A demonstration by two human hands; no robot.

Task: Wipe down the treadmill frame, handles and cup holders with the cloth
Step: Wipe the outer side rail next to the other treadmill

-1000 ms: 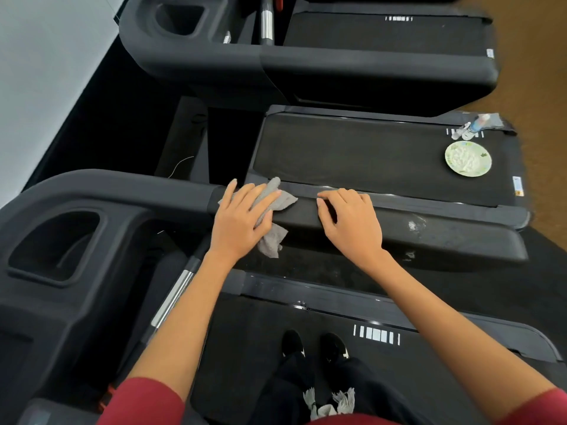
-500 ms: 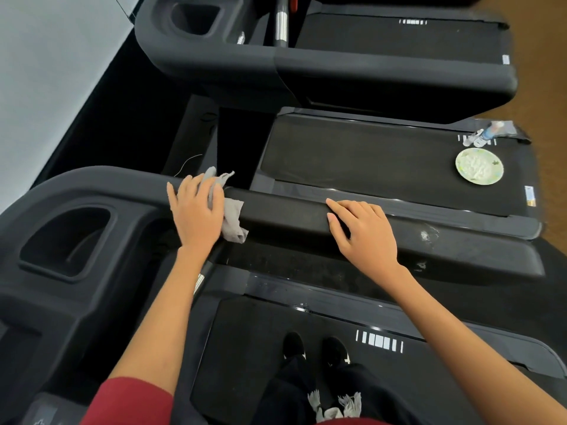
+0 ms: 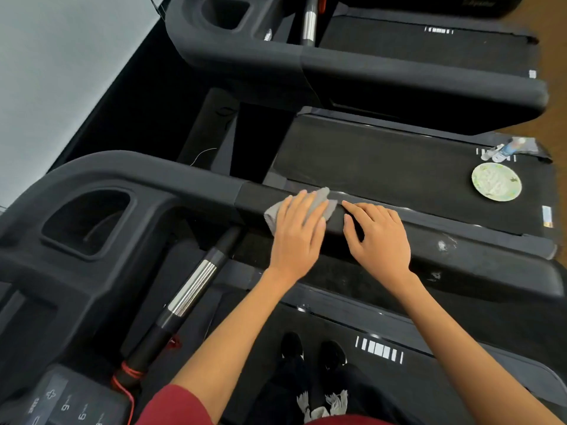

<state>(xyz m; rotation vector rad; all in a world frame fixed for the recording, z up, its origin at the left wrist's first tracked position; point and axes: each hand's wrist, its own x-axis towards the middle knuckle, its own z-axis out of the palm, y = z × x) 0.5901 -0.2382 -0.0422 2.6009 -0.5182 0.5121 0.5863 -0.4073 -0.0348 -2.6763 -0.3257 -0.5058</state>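
Since half a second ago the left hand has slid the crumpled grey cloth rightward along the matte black padded treadmill handrail, away from the bend beside the moulded cup holder recess, until it lies just beside the right hand. The left grip is open, straight fingers pressing the soft cloth flat on the rail. The right grip is open too, fingers loosely resting on the rail's rounded top, where it was before.
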